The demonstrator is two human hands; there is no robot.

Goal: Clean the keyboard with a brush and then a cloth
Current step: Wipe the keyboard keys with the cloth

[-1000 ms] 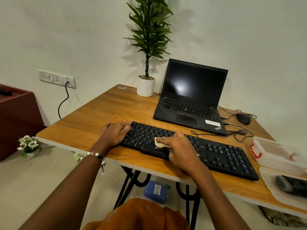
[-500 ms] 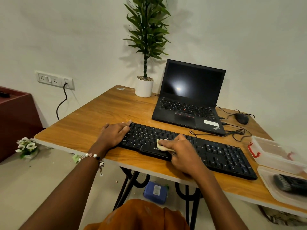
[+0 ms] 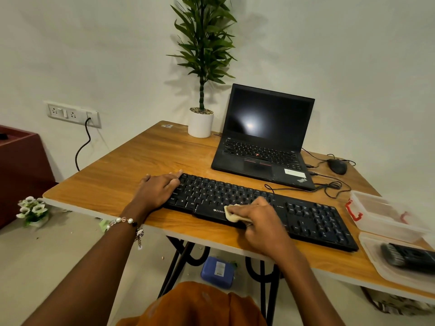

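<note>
Keyboard (image 3: pixel 259 208) is lying across the middle of the frame, along the near edge of the surface (image 3: pixel 131 168). Right hand (image 3: pixel 261 222) is curling round a small pale cloth (image 3: pixel 233 214) and pressing it on the bottom key row at centre. Left hand (image 3: pixel 160 188) is resting flat, fingers straight, on the keyboard's left end, bracing it.

Risks, as I judge them: the keyboard's front is sitting close to the surface's near edge, so a hard pull toward the bottom of the frame could be sliding it off if the left hand is lifting. Its cable (image 3: pixel 329 187) is lying in loops at centre right, just beside the laptop (image 3: pixel 263 147); a wide stroke could be snagging it. Two clear tubs (image 3: pixel 386 217) are sitting at the right edge, near the keyboard's right end, so wiping that way is leaving little room. A dark object in the nearer tub is too blurred to name. Open room is lying to the upper left, where bare surface is showing.
</note>
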